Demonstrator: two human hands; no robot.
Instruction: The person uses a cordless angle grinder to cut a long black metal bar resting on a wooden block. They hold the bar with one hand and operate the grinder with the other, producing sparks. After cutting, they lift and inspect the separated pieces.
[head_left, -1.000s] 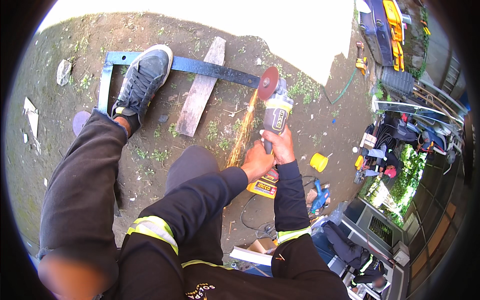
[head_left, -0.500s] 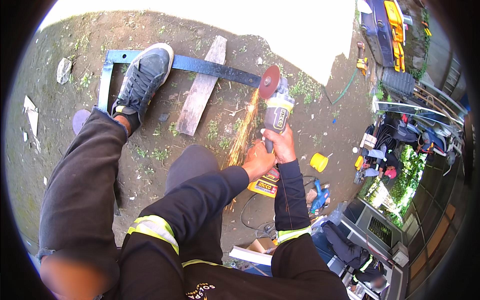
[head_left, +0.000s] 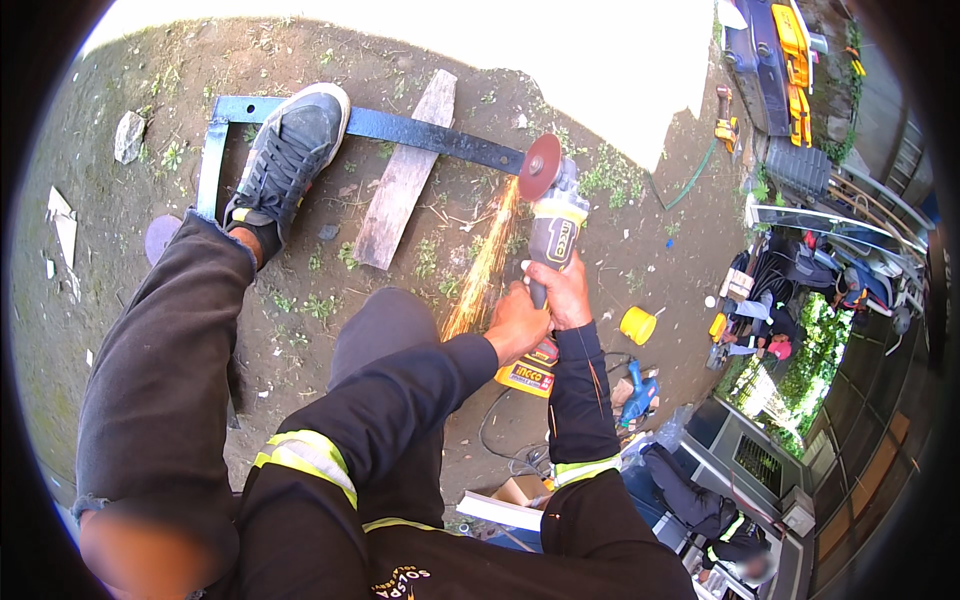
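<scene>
1. The left hand (head_left: 518, 322) and right hand (head_left: 567, 291) close around the rear grip of an angle grinder (head_left: 553, 235), just right of the frame's centre.
2. Its red disc (head_left: 540, 167) meets the right end of an angled metal bar (head_left: 470, 150), upper middle, which crosses a wooden board (head_left: 402, 205).
3. A shoe (head_left: 290, 140), upper left, stands on the bar; if its weight eases, the bar could shift and pinch the disc, likely causing kickback.
4. Twisting the grinder could crack the disc.
5. Sparks (head_left: 482, 275) stream down-frame near the left sleeve (head_left: 440, 375); they could singe cloth or skin, as both hands are bare.
</scene>
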